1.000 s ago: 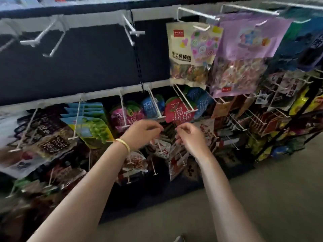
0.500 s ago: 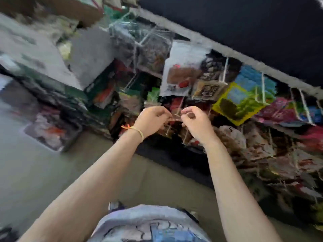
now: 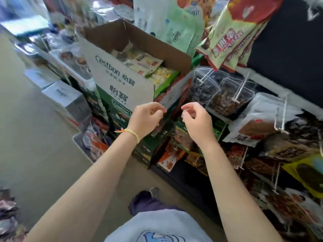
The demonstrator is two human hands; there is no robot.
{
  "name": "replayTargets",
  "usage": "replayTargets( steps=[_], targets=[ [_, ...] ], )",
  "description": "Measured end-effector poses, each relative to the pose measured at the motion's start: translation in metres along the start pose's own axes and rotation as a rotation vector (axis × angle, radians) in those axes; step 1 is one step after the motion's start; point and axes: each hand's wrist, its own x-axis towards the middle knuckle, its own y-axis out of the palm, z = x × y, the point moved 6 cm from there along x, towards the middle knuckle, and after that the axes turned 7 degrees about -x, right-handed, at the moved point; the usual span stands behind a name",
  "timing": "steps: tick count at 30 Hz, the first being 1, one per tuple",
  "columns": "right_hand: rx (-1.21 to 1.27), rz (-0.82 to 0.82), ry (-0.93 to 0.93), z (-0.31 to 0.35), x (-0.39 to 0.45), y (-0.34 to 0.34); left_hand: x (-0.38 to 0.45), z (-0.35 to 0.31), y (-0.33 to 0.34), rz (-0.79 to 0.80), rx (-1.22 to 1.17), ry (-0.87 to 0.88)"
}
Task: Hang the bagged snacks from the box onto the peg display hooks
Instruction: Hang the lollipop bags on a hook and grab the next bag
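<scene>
Since both the left hand [image 3: 146,117] and right hand [image 3: 195,119] hover loosely curled and holding nothing, they look poised — just near the open Cestbon box [image 3: 120,84] — to fetch another snack bag [image 3: 148,62].

- Open cardboard box [image 3: 120,79], white and green print, flaps up, holding bagged snacks [image 3: 148,67].
- White peg hooks [image 3: 243,89] to its right, bags hanging from them.

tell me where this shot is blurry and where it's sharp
Head view: the left edge and top left corner smear with motion blur; the box print reads clearly; both the left hand and right hand are fairly sharp; wide-angle lens bends the peg rows at right; even daylight, no harsh glare.
</scene>
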Motion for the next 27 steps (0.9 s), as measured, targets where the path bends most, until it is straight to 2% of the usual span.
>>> replayTargets(
  steps=[3,8,12,14,17,19,24,27],
  targets=[
    [0.052,-0.018,-0.027,0.021,0.048,0.006,0.059,-0.019,-0.024,-0.046,0.055,0.113],
    [0.066,-0.113,-0.026,0.053,0.137,0.019,0.146,-0.033,-0.071,-0.092,0.290,0.258],
    [-0.106,-0.167,-0.101,0.084,0.184,0.039,0.200,-0.018,-0.106,-0.107,0.464,0.263],
    [-0.156,-0.077,-0.034,0.095,0.203,0.053,0.224,-0.006,-0.117,-0.041,0.550,0.248],
    [-0.342,0.259,0.122,0.106,0.233,0.093,0.264,0.016,-0.132,0.084,0.702,0.166],
    [-0.443,0.411,0.168,0.116,0.253,0.120,0.286,0.023,-0.142,0.155,0.733,0.158],
    [-0.476,0.470,0.421,0.122,0.284,0.161,0.311,0.034,-0.171,0.338,0.721,0.208],
    [-0.537,0.542,0.512,0.118,0.288,0.181,0.315,0.043,-0.183,0.429,0.708,0.219]
  ],
)
